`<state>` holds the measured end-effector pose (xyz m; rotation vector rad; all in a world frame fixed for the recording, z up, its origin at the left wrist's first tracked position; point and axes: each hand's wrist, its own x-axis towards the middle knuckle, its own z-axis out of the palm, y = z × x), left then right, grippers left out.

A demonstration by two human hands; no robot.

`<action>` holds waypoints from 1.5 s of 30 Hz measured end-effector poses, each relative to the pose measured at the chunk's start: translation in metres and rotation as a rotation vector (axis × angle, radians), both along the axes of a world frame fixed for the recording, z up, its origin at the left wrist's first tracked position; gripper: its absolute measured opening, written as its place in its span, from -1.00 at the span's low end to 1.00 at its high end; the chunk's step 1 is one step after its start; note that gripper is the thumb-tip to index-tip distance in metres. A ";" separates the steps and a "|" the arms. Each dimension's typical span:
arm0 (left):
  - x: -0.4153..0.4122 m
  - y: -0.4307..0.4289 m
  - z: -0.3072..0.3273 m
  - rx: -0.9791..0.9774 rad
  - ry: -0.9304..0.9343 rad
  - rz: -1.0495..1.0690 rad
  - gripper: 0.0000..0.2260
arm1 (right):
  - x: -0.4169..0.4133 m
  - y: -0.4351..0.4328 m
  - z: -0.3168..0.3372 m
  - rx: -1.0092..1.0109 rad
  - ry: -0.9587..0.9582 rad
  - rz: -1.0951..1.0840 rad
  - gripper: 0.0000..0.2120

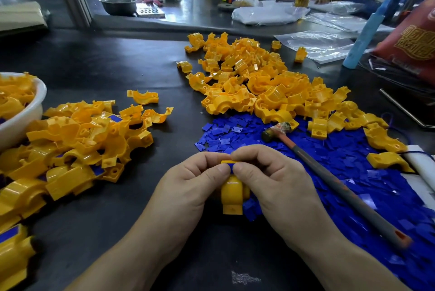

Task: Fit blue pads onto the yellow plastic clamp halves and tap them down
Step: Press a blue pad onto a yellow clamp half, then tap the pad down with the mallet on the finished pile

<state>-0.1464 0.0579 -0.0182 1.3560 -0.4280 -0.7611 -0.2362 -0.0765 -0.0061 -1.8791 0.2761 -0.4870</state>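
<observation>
1. Clamp half sits low centre on the tabletop, at the near-left edge of the loose pads, held between both hands.
2. Left hand: fingers curled and clamped on the half's far end, thumb on top. Likely bracing it so it cannot rock on its curved back.
3. Right hand: thumb and forefinger pinched together on a pad at that same far end, thumbs of both hands nearly meeting. Reads as seating the pad by finger pressure before any tapping.
4. Orientation: the half's long axis runs away from the person. The near foot points back toward them, the rounded hump faces up, and the far end carries the pad. Only a blue sliver shows between the thumbs, so I cannot tell whether the pad is fully seated.
5. Hammer lies free on the pads just right of the right hand, head away and handle angled toward the person. Handy for that hand to pick up next, I judge.
6. Supply heap of bare halves sits beyond the pads, within reach.
7. Left heap shows blue on several halves, so probably finished work, set beside a white bowl holding more.
8. Stage: pad placed, tapping not yet done on this piece.
</observation>
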 end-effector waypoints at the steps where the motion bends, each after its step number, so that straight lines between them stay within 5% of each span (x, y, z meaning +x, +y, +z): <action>1: 0.000 0.000 0.000 -0.001 0.006 -0.002 -0.73 | 0.000 0.000 -0.001 0.031 0.000 0.006 -0.81; 17: 0.000 0.001 0.004 0.073 -0.064 -0.014 -0.79 | -0.002 -0.001 0.001 -0.130 -0.007 0.011 -0.87; 23: 0.027 0.012 0.003 0.562 -0.527 0.207 -0.90 | -0.018 -0.034 0.019 -0.766 0.096 -0.305 -0.64; 28: 0.042 0.016 -0.001 0.767 -0.766 0.172 -0.69 | -0.040 -0.074 0.030 -1.074 0.668 -0.418 -0.54; 33: 0.044 0.021 -0.002 1.148 -0.980 0.148 -0.25 | -0.056 -0.078 0.022 -1.047 0.900 -0.340 -0.51; 45: 0.046 0.020 -0.012 1.150 -1.092 0.193 -0.54 | -0.051 -0.084 0.038 -0.684 1.017 -0.176 -0.83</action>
